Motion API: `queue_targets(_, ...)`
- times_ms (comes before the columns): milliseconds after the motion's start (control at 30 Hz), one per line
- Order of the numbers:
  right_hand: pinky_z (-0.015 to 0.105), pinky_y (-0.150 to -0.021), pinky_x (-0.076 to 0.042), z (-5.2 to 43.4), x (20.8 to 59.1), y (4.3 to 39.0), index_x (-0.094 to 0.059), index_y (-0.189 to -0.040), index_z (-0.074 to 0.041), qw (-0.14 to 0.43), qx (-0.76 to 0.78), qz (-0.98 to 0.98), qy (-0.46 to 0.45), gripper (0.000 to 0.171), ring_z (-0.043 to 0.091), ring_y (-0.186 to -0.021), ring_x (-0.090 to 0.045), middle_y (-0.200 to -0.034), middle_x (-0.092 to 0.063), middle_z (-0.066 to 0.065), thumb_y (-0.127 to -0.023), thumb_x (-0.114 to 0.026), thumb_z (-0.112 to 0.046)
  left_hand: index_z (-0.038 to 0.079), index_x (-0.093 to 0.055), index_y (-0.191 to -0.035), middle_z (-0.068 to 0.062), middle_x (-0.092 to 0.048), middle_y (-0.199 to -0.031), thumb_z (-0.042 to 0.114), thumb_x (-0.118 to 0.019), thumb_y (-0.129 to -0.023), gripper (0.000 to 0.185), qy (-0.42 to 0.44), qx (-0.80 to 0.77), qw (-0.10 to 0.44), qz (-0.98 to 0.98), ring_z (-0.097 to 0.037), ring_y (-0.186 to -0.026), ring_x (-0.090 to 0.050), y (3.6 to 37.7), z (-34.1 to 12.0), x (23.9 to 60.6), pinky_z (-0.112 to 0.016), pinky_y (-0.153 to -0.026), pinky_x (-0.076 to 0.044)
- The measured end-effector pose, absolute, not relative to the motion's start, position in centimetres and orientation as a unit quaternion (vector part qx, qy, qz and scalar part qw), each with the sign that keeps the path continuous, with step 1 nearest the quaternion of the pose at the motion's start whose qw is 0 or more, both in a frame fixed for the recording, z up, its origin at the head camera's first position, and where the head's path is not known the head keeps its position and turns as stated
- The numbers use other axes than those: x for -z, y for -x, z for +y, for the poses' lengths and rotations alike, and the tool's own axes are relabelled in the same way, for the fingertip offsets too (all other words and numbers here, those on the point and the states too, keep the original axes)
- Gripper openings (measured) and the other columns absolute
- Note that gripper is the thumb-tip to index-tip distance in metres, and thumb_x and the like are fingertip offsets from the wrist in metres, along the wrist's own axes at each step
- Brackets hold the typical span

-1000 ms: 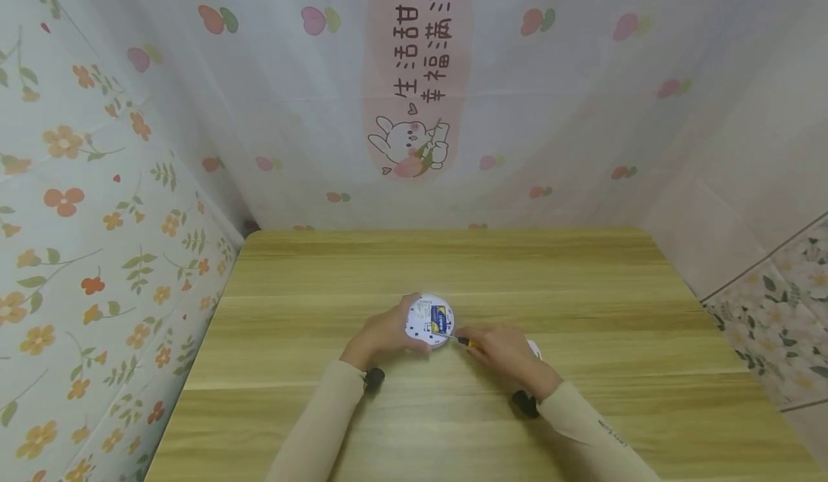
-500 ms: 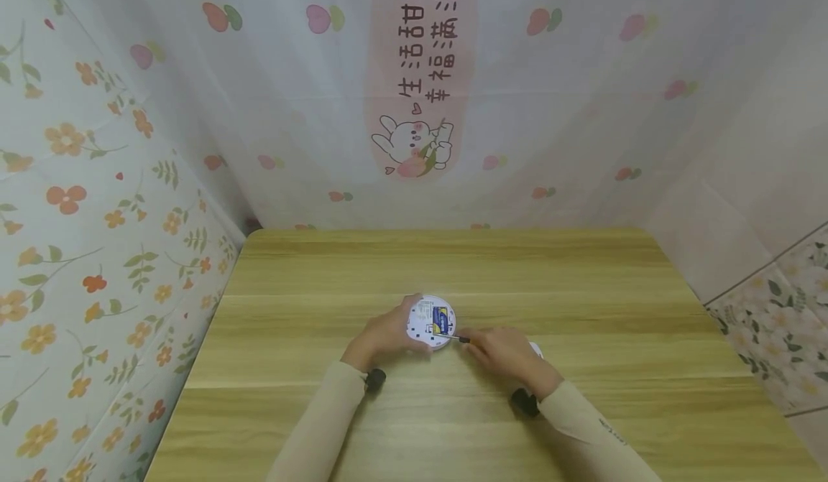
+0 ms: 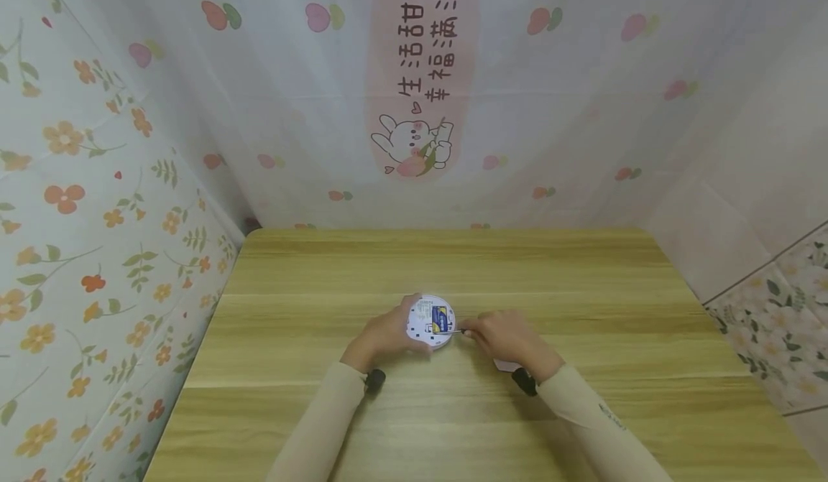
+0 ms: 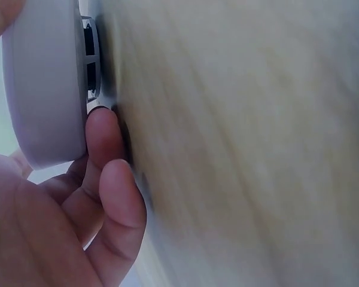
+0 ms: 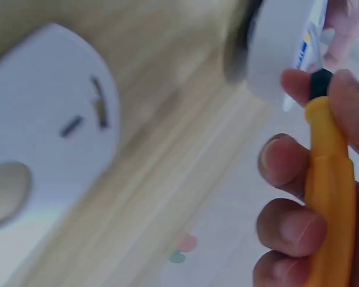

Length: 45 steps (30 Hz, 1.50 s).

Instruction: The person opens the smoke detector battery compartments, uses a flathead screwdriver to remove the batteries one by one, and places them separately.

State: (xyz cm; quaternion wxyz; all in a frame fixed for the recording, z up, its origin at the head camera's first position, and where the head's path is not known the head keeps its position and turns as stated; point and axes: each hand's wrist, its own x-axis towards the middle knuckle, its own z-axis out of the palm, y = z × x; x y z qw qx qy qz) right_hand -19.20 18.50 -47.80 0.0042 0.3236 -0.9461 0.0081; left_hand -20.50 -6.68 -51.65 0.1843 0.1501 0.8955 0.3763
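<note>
Your left hand [image 3: 386,331] grips the round white device [image 3: 421,317]; your right hand [image 3: 507,338] grasps a yellow-handled screwdriver [image 5: 329,191] over its right edge.

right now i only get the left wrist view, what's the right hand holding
Observer: The right hand grips a screwdriver by its yellow handle.
Operator: ok where does its shaft go
Observer: Across the disc's face, by the lower edge of its blue-and-yellow patch; I can't tell if the tip touches.
Operator: anything else near that hand
Observer: Yes, a white plate, partly hidden beneath it in the head view.
</note>
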Motion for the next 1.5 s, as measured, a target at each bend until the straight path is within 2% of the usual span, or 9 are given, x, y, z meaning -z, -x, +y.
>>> queue_targets(133,0.025,-0.04,-0.029,18.2,47.0,19.3,-0.074,-0.106,-0.03,0.007,0.01,-0.945,-0.326,0.019,0.007,-0.051,-0.036,-0.063,-0.057,-0.007,-0.093,-0.061,-0.035,0.023,-0.014,-0.155,-0.014,-0.041,-0.152,0.05,-0.085,-0.063,0.119,-0.151,-0.371,0.187,0.897,-0.038,-0.127,-0.05,20.5,-6.6,51.7,-0.058,-0.102,-0.04)
queue_targets(400,0.027,-0.041,-0.035,18.2,46.7,19.0,-0.074,-0.106,-0.027,-0.009,-0.001,-0.949,-0.314,0.02,0.009,-0.053,-0.046,-0.069,-0.064,-0.004,-0.093,-0.061,-0.033,0.021,-0.014,-0.155,-0.013,-0.042,-0.151,0.047,-0.085,-0.064,0.119,-0.158,-0.38,0.192,0.891,-0.037,-0.128,-0.05,20.7,-6.7,51.6,-0.057,-0.103,-0.041)
queue_targets(667,0.023,-0.042,-0.03,18.4,47.7,18.7,-0.073,-0.11,-0.026,0.006,-0.014,-0.951,-0.309,0.023,0.008,-0.051,-0.04,-0.064,-0.057,-0.005,-0.092,-0.062,-0.035,0.02,-0.015,-0.155,-0.015,-0.044,-0.149,0.05,-0.085,-0.063,0.119,-0.163,-0.362,0.191,0.898,-0.038,-0.124,-0.053,20.9,-6.8,51.3,-0.057,-0.099,-0.043)
queue_targets(867,0.022,-0.042,-0.031,18.7,48.3,18.3,-0.073,-0.11,-0.026,0.028,-0.023,-0.948,-0.316,0.021,0.007,-0.051,-0.041,-0.066,-0.059,-0.005,-0.092,-0.063,-0.032,0.02,-0.015,-0.155,-0.015,-0.044,-0.149,0.049,-0.086,-0.063,0.119,-0.162,-0.367,0.188,0.896,-0.037,-0.124,-0.053,20.9,-6.7,51.4,-0.058,-0.099,-0.042)
queue_targets(1000,0.02,-0.041,-0.026,18.9,48.6,18.0,-0.073,-0.11,-0.026,0.032,-0.025,-0.949,-0.313,0.021,0.006,-0.05,-0.038,-0.066,-0.06,-0.005,-0.091,-0.064,-0.031,0.02,-0.016,-0.154,-0.016,-0.045,-0.148,0.049,-0.086,-0.063,0.118,-0.163,-0.366,0.187,0.897,-0.038,-0.124,-0.053,20.9,-6.7,51.5,-0.058,-0.1,-0.042)
queue_targets(1200,0.02,-0.038,-0.021,18.9,49.1,17.7,-0.073,-0.109,-0.027,0.072,-0.014,-0.942,-0.327,0.022,0.006,-0.046,-0.033,-0.063,-0.062,-0.005,-0.088,-0.068,-0.031,0.019,-0.016,-0.154,-0.015,-0.046,-0.148,0.049,-0.085,-0.064,0.118,-0.159,-0.365,0.191,0.897,-0.037,-0.123,-0.053,20.9,-6.8,51.7,-0.057,-0.099,-0.043)
queue_targets(1500,0.021,-0.039,-0.025,18.7,49.1,17.9,-0.073,-0.111,-0.028,0.066,-0.017,-0.942,-0.328,0.023,0.006,-0.049,-0.038,-0.07,-0.066,-0.005,-0.09,-0.066,-0.032,0.02,-0.015,-0.154,-0.015,-0.044,-0.149,0.049,-0.086,-0.063,0.119,-0.161,-0.372,0.192,0.894,-0.038,-0.123,-0.053,20.9,-6.8,51.7,-0.057,-0.098,-0.043)
